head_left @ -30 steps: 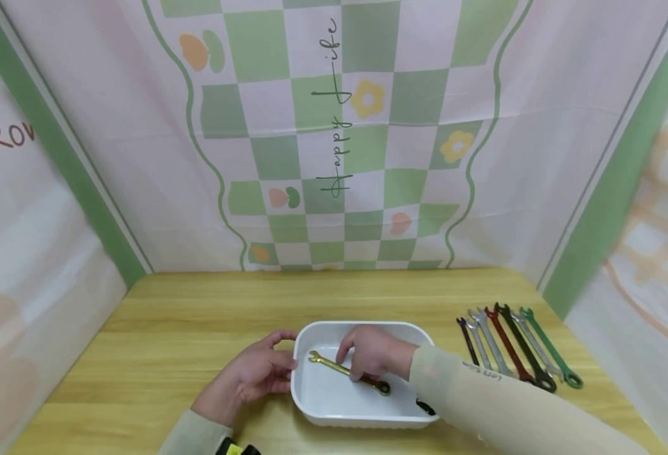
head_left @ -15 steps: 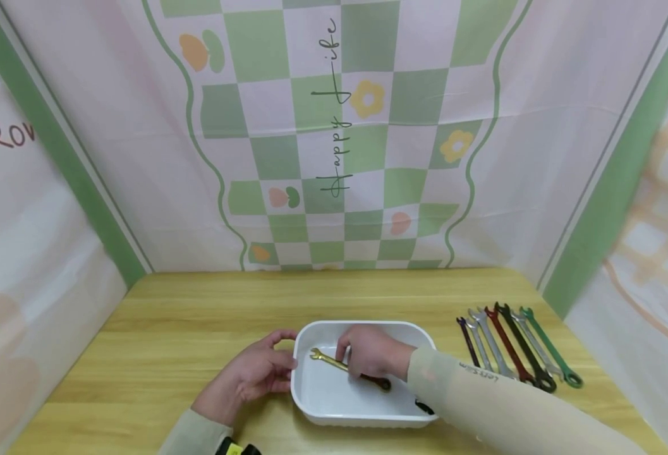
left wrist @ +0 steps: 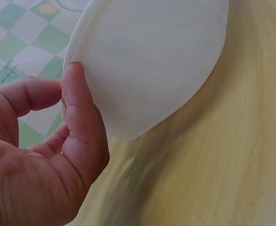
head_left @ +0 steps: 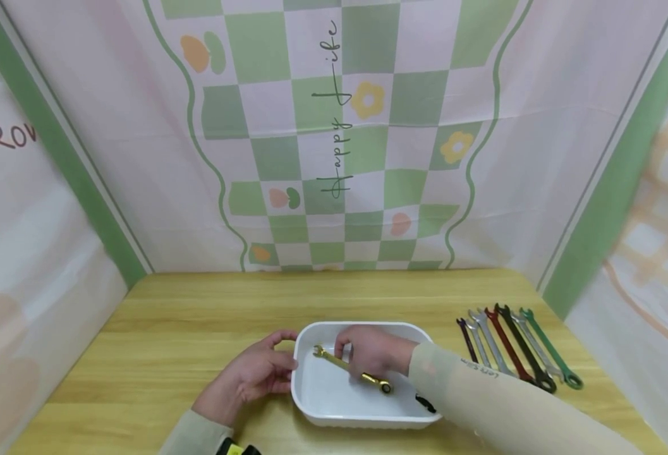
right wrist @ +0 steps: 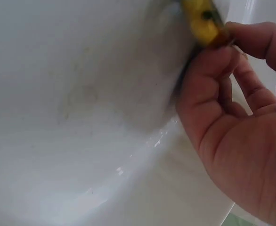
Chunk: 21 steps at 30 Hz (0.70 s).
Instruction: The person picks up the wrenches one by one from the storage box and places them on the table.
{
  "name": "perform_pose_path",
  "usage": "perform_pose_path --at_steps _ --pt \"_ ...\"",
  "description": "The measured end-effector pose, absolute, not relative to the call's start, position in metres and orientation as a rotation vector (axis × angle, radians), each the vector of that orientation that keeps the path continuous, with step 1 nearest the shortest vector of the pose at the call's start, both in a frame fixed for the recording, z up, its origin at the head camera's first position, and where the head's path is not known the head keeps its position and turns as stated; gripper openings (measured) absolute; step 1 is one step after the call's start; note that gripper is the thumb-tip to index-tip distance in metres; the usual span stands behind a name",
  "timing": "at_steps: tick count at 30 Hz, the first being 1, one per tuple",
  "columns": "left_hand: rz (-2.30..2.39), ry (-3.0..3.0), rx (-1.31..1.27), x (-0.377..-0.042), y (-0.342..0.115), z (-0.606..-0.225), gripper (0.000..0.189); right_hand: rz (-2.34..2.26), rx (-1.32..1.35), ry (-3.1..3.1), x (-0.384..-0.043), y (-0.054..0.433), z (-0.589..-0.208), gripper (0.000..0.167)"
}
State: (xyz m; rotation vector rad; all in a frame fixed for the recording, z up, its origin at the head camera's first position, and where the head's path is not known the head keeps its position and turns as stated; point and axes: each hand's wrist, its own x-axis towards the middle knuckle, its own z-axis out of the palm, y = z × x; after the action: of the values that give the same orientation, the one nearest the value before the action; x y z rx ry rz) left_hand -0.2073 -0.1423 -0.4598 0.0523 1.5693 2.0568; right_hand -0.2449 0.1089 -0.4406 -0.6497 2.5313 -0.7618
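A white rectangular dish (head_left: 362, 421) sits on the wooden table in the head view. My right hand (head_left: 370, 351) reaches into it and pinches a gold combination wrench (head_left: 334, 360) near the middle of its shank. The wrench slants over the dish floor, its open end toward the far left and its ring end toward the near right. Seen from the right wrist, thumb and fingers grip the blurred yellow shank (right wrist: 201, 28). At the dish's left end, my left hand (head_left: 256, 370) holds the rim. The left wrist view shows its thumb (left wrist: 77, 99) against the white wall.
To the right of the dish lies a row of several wrenches, among them a red one (head_left: 507, 344), a black one (head_left: 521, 341) and a green one (head_left: 552, 347). My right sleeve (head_left: 481, 392) covers part of the row's near end. A patterned curtain (head_left: 345, 145) hangs behind the table.
The gold wrench has shifted slightly right, and its ring end now shows bright gold where it looked dark before. My left hand and the dish look unchanged.
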Motion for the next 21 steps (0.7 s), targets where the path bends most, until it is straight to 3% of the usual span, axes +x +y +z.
perform_pose_path --at_steps 21 --pt "2.058 1.559 0.045 -0.207 -0.145 -0.458 0.065 -1.019 -0.574 2.208 -0.255 0.116 -0.426 0.048"
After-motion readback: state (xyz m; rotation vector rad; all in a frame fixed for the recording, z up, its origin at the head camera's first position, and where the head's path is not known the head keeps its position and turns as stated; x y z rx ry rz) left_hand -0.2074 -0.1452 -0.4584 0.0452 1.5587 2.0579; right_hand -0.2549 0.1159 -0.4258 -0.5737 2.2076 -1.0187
